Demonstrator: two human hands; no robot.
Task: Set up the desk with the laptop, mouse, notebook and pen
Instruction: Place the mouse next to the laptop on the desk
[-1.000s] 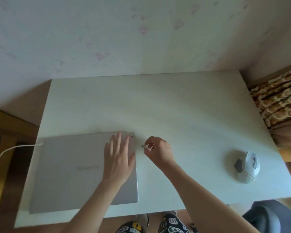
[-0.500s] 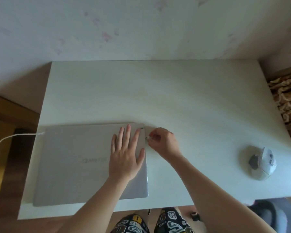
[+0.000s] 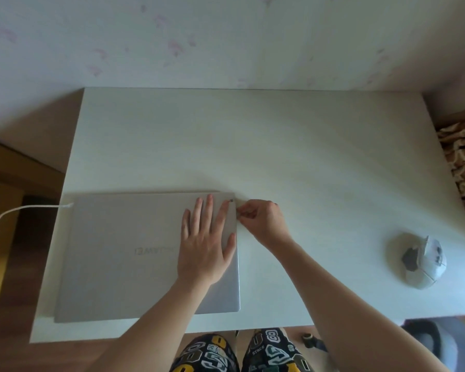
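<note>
Table [image 3: 279, 146]: white top filling the middle of the frame, its far edge against a pale wall; a person stands at the near edge, bare forearms reaching in from the bottom
Laptop [image 3: 124, 253]: closed, grey, flat at lower left of the table, lid logo reading upside down to the camera; a white cable [image 3: 19, 210] runs from its far left corner off the left edge of the frame, so it appears plugged in
Left hand [image 3: 206, 242]: flat on the lid near the right edge, fingers straight and spread, gripping nothing; likely pinning the laptop so it does not slide
Right hand [image 3: 261, 218]: just beside the laptop's far right corner, fingers curled, tips pinching something small against the side edge; probably a plug or receiver going into a port, too small to tell
Mouse [image 3: 424, 260]: white and grey, at right of the frame near the table's near edge, well apart from both hands; untouched
Notebook and pen: not in view
Progress: early; laptop and mouse are on the table, lid not yet opened
</note>
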